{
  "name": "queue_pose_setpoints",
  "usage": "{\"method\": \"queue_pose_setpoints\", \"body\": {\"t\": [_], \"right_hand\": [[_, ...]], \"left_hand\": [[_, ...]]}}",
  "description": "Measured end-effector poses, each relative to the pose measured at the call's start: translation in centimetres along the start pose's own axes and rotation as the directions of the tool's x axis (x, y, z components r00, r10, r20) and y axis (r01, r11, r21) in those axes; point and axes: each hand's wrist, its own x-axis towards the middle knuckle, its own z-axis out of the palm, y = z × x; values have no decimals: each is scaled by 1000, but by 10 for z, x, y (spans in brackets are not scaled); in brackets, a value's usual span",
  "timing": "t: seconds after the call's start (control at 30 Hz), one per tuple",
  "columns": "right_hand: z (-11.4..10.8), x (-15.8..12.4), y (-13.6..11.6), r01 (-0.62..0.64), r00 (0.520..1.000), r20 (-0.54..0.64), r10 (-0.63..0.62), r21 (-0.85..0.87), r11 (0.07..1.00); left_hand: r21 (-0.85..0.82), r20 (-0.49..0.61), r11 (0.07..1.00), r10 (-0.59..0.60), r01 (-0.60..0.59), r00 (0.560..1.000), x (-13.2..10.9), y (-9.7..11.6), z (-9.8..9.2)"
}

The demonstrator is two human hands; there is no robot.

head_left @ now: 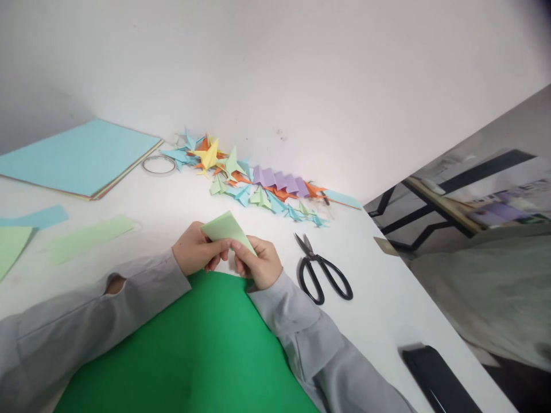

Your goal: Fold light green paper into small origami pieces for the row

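A small piece of light green paper (228, 228) is pinched between both of my hands over the table's near edge. My left hand (196, 248) grips its left side, thumb on top. On the lower right side, my right hand (260, 261) has its thumb and fingers closed on the paper. The two thumbs almost meet at the paper's near edge. Scissors (318, 264) with black handles lie to the right of my right hand, blades slightly apart. Beyond my hands lies a pile of folded paper cranes (209, 155) in yellow, orange, blue and green.
Large blue sheets (86, 158) are stacked at the back left, beside a tape roll (159, 165). Green strip (92, 238) and blue strip (37, 218) lie at left. Purple folded paper (279, 180) rests by the wall. A black phone-like object (439, 378) lies at the near right.
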Motion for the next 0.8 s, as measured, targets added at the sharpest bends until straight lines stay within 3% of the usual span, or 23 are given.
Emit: {"method": "queue_pose_setpoints", "body": {"t": [0.37,0.8], "right_hand": [[-2,-1,0,-22,1000,-10,23,77,997],[-1,-3,1,71,996,-55,-74,-60,996]], "left_hand": [[-9,46,1000,-12,12,999,0,-1,0],[5,53,1000,10,-10,999,-1,-1,0]]}}
